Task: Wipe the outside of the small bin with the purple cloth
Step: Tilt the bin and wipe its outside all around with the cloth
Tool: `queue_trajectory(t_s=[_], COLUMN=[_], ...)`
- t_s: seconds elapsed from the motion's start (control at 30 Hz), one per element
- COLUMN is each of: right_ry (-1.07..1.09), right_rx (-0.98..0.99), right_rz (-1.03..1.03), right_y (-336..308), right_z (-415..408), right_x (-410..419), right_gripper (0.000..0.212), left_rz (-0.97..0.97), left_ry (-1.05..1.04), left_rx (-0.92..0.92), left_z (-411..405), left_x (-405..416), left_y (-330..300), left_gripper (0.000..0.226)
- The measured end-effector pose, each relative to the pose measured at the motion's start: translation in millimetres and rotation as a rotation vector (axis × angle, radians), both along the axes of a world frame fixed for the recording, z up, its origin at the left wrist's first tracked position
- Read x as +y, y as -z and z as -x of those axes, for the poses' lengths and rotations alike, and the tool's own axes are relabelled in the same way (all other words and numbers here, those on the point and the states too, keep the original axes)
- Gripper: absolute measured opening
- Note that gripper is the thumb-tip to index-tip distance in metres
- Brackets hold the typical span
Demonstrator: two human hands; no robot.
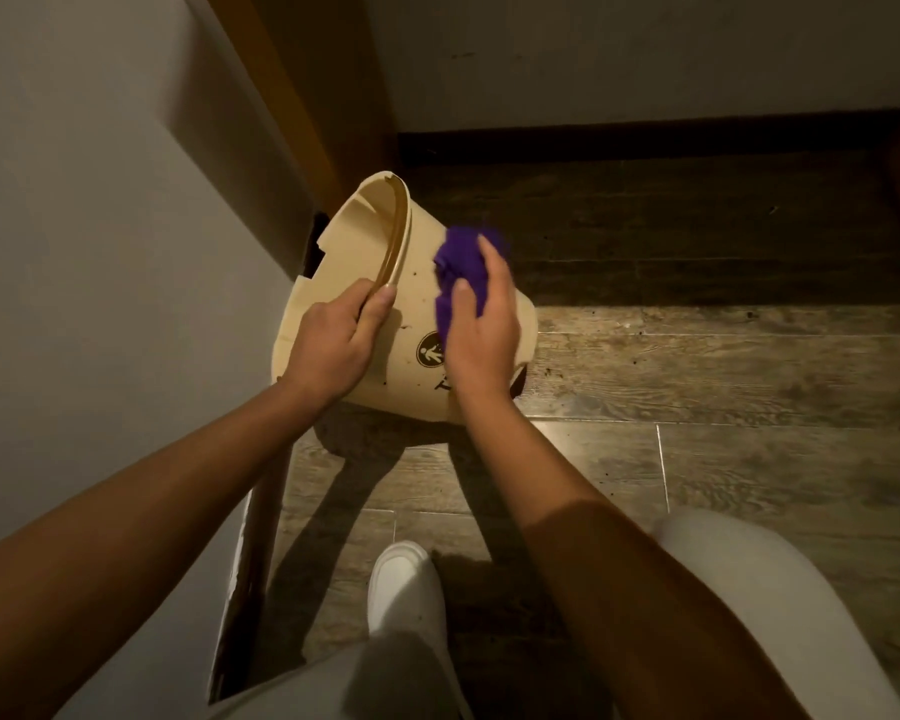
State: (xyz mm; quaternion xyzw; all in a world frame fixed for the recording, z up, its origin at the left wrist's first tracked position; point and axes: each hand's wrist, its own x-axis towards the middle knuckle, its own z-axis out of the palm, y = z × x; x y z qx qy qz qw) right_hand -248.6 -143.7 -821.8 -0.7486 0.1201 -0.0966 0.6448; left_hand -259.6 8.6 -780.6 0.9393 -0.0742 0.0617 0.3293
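- Where the view begins, nearest of all: pale trousers and a white shoe (405, 589) planted on the wood-plank floor (697, 459), beside the base of the white wall on the left.
- Further out, two bare forearms reaching forward over the floor.
- Left hand (333, 345) clamped on the rim of the small bin (417, 283), thumb on the outside, fingers (357, 304) curled over the rim edge.
- Right hand (481, 335) closed around the bunched purple cloth (463, 267), pressed flat against the bin's outer side above a round dark pictogram (431, 350).
- Cream bin tipped, open mouth turned left toward the wall, rim chipped and jagged; whether lifted clear of the floor or resting on it, hard to tell.
- Beyond, darker floor planks, a dark skirting strip, and a pale far wall.
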Motion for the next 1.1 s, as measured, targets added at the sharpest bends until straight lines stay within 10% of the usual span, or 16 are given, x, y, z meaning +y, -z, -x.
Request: queue_trajectory(t_s=[0.23,0.6,0.9,1.1], right_ry=[-0.118,-0.032,0.237,0.243], right_rx=[0.041,-0.168,0.41,0.387], right_rz=[0.079,0.346,0.066,0.188], right_y=[-40,18,72,64], right_z=[-80,16,-46,-22], right_x=[13,55,-43,-29], right_gripper=[0.042,0.049,0.055,0.046], left_rz=[-0.016,-0.013,-0.045,-0.032], left_ry=[-0.032,-0.034,-0.068,-0.081], left_rx=[0.001,-0.01,0.007,-0.008], left_z=[-9,-20,-23,-27], left_x=[5,16,32,30], left_y=[-1,4,7,8], left_gripper=[0.037,0.033,0.049,0.053])
